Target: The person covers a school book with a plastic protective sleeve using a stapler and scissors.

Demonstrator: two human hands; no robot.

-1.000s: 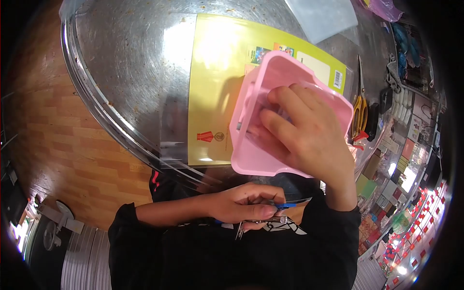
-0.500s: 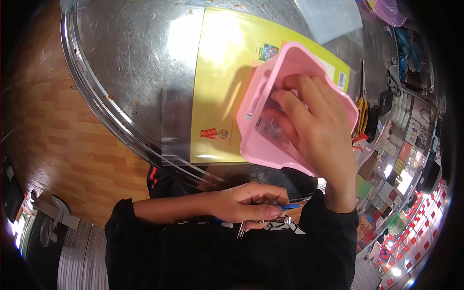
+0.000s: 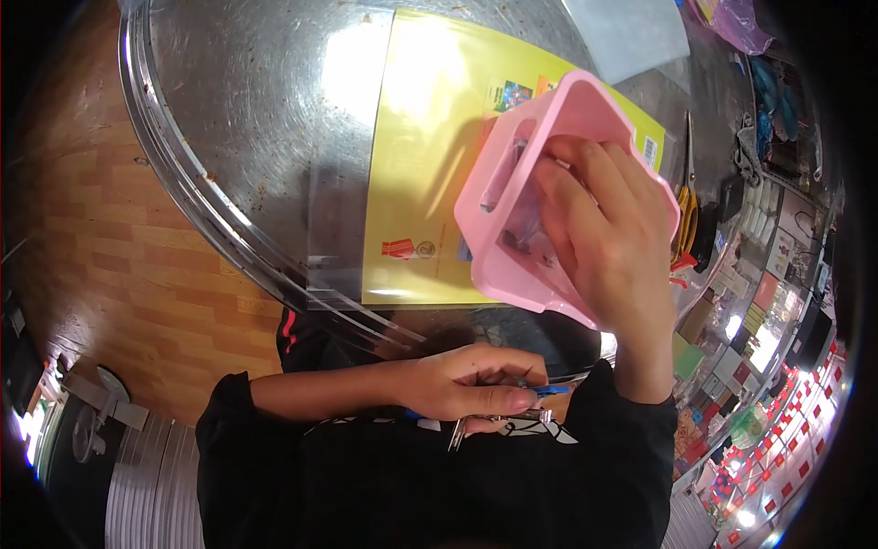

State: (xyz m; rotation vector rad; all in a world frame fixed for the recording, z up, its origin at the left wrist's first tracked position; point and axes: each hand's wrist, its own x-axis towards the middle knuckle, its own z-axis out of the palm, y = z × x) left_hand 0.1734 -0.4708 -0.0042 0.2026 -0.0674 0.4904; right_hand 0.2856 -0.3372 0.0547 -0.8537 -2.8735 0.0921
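Observation:
My right hand (image 3: 611, 242) reaches down into a pink plastic basket (image 3: 508, 270), its fingers curled together and their tips hidden inside. Tilted over the yellow book or folder (image 3: 421, 165), the basket shows a slot in its side wall and small loose items at its bottom. Close to my body, my left hand (image 3: 480, 384) is closed around several slim things. Among them are a blue stick-like piece (image 3: 551, 391) and a shiny metal piece with thin prongs (image 3: 455, 435); I cannot tell their exact kind.
The yellow folder lies in a clear sleeve on a round metal table (image 3: 265, 119). Yellow-handled scissors (image 3: 686, 206) lie right of the basket, near a black object (image 3: 704, 245). A translucent sheet (image 3: 631, 37) is at the back. Wooden flooring (image 3: 119, 210) shows left.
The basket has tipped and shifted slightly right, showing more of its slotted side. My right-hand fingers have moved right and curled more inside it. My left hand stays in place.

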